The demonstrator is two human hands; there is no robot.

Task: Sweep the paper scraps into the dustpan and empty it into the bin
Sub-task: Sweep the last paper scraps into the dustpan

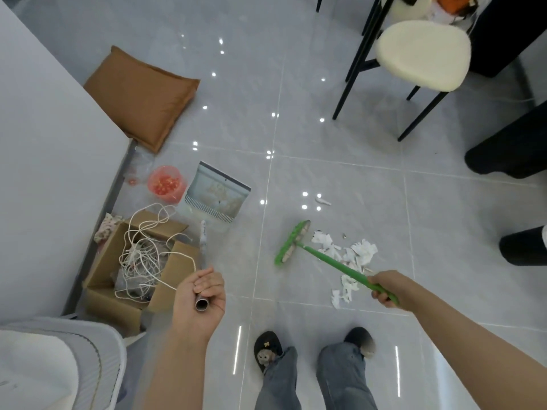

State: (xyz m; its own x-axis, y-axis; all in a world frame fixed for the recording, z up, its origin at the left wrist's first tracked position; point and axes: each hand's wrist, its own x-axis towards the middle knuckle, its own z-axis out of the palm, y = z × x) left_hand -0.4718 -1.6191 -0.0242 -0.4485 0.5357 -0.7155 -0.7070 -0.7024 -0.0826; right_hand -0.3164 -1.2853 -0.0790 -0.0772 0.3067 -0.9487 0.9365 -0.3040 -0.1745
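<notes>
Grey tiled floor [325, 137]: one dustpan [217, 196] in left hand [199, 300] grip, one green broom [293, 242] in right hand [384, 288] grip, scraps [349, 255] uncounted.

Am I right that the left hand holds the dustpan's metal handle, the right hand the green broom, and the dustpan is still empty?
Not quite. The head view shows the dustpan already holding some paper scraps. The rest stands: the left hand holds its metal handle, the right hand the green broom.
</notes>
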